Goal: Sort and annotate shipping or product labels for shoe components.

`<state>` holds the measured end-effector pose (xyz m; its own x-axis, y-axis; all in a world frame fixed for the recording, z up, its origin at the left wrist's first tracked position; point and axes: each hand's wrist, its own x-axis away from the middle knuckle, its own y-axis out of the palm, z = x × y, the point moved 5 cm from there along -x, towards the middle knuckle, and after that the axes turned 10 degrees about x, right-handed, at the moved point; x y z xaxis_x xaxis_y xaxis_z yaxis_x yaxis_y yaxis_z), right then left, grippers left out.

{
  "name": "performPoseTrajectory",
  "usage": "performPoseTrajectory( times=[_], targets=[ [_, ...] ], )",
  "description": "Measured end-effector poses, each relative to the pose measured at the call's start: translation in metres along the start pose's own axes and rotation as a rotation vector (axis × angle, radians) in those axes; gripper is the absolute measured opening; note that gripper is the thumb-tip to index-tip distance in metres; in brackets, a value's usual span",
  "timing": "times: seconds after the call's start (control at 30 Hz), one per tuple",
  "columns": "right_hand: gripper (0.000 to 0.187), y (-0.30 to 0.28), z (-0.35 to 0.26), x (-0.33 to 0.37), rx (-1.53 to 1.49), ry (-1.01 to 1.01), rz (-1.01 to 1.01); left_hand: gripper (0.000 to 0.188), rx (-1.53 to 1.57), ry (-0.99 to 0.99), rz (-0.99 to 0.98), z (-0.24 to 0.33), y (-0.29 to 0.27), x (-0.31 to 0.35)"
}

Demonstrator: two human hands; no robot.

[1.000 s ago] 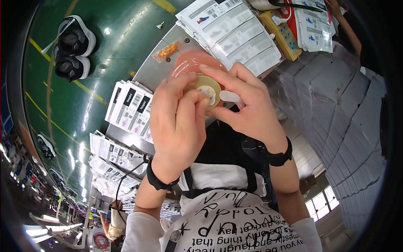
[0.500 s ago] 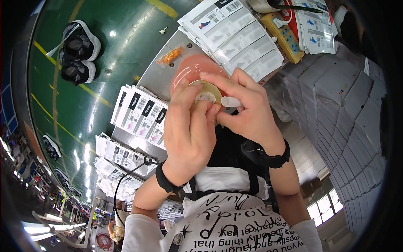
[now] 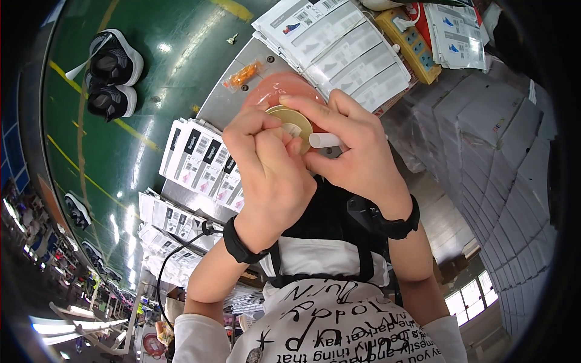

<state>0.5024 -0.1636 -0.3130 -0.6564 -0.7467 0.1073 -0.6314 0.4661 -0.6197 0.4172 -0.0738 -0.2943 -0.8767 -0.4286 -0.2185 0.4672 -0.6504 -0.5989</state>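
A roll of yellowish tape point(image 3: 305, 125) with a pale core is held between my two hands, above a glossy pink round thing point(image 3: 283, 85) that looks like a dish or stool top. My left hand point(image 3: 266, 160) has its fingers curled against the roll's core; the fingertips are partly hidden. My right hand point(image 3: 360, 148) pinches the roll's rim between index finger and thumb. A short white tube point(image 3: 324, 140) also sticks out of the right hand, toward the roll.
Printed label sheets lie in stacks at the upper middle point(image 3: 345, 57) and left point(image 3: 196, 157). An orange item in clear plastic point(image 3: 243, 75) sits on the metal table. A yellow power strip point(image 3: 414, 48) is at upper right, grey boxes point(image 3: 478, 139) right. Black shoes point(image 3: 113, 75) stand far left.
My left fingers have curled in more tightly at the tape roll. Both hands and the roll have shifted slightly left, and the white tube has moved with my right hand.
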Motion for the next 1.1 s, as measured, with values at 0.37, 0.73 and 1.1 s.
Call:
performPoseTrajectory(
  times=[0.37, 0.73, 1.1],
  targets=[
    [0.059, -0.001, -0.001, 0.001, 0.001, 0.077, -0.064, 0.011, 0.072, -0.092, -0.021, -0.014, -0.023, -0.016],
    [0.074, -0.018, -0.027, 0.039, 0.243, 0.03, -0.077, 0.008, 0.18, -0.03, 0.023, -0.004, -0.037, 0.001],
    [0.026, -0.033, -0.007, 0.068, 0.669, -0.169, -0.384, 0.006, 0.135, 0.029, 0.146, 0.026, -0.043, -0.001]
  ],
)
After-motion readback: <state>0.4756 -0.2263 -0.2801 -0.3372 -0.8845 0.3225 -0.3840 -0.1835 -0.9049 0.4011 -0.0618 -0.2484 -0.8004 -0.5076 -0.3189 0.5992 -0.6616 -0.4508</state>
